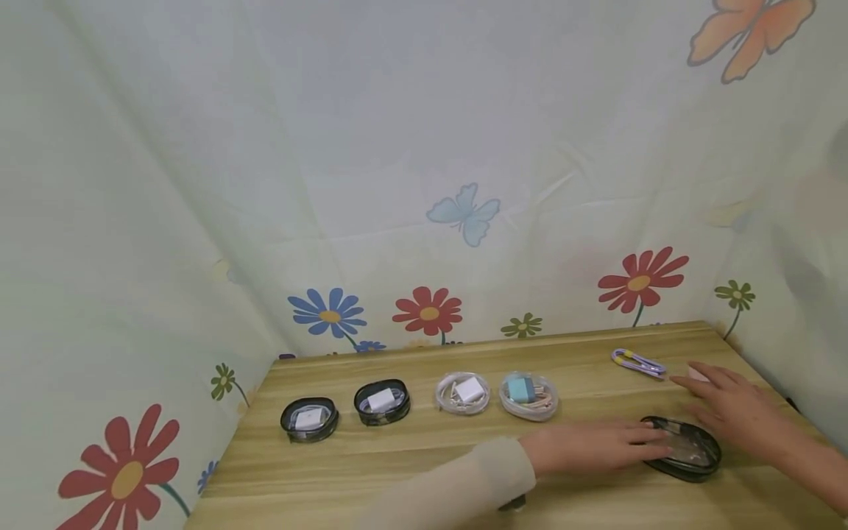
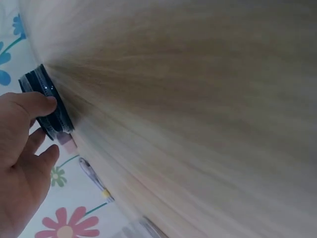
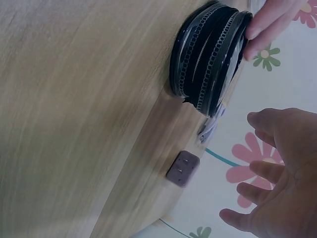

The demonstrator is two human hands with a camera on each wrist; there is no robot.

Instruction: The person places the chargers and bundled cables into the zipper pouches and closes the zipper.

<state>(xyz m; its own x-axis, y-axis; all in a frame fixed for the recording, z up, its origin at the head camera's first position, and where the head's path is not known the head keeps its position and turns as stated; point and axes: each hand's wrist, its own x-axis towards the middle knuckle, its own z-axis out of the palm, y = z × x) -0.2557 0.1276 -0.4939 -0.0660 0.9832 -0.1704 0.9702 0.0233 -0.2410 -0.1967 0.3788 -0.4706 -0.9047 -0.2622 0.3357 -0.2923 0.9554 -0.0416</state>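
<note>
My left hand point(image 1: 596, 447) reaches across to the right, its fingers extended over the clear lid of a black zip case point(image 1: 682, 449). In the right wrist view, its fingertips touch the lid of the case point(image 3: 210, 57), whose zipped side faces the camera. My right hand point(image 1: 742, 408) hovers just beyond the case with fingers spread and nothing in them. Near it lies a pinkish two-pin charger plug point(image 3: 183, 169), mostly covered by the hand in the head view. Behind is a folded purple charging cable point(image 1: 638, 364) with yellow ties.
To the left stand two black cases point(image 1: 309, 419) with white plugs and cables inside. Two clear round cases sit beside them, one with a white plug point(image 1: 470, 390), one with a teal plug point(image 1: 520, 390). A flowered curtain point(image 1: 371, 258) hangs behind the wooden table point(image 1: 411, 456).
</note>
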